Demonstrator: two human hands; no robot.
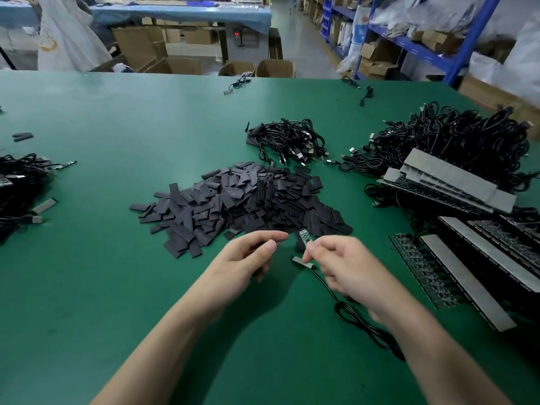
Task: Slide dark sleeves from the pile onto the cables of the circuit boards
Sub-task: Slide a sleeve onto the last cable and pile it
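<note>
Pinching a small circuit board [304, 238] between thumb and fingertips of the right hand [347, 267], up off the bench, with its black cable [350, 314] trailing down and looping under the right wrist. Holding the left hand [248, 255] just beside it, fingers curled, thumb and forefinger nearly together; can't tell if anything's in there.

Right past both hands, mid-bench: the pile of dark sleeves [242, 197], flat little rectangles heaped loosely. Behind that, a bundle of USB cables [289, 141]. Over at the right edge, a big heap of black cables [455, 138] plus stacked board strips [450, 182] with grey backing, and more rows of board strips [467, 283] toward the near right corner. At the left edge, another tangle of cables [17, 182] and two stray sleeves [22, 136].

All on a green bench [117, 287]. Beyond the far edge: cardboard boxes [140, 45], a blue-covered table [181, 13], blue shelving [409, 42] on the right. Blue print on a white bag [359, 24] by the shelving, too blurry to read.
</note>
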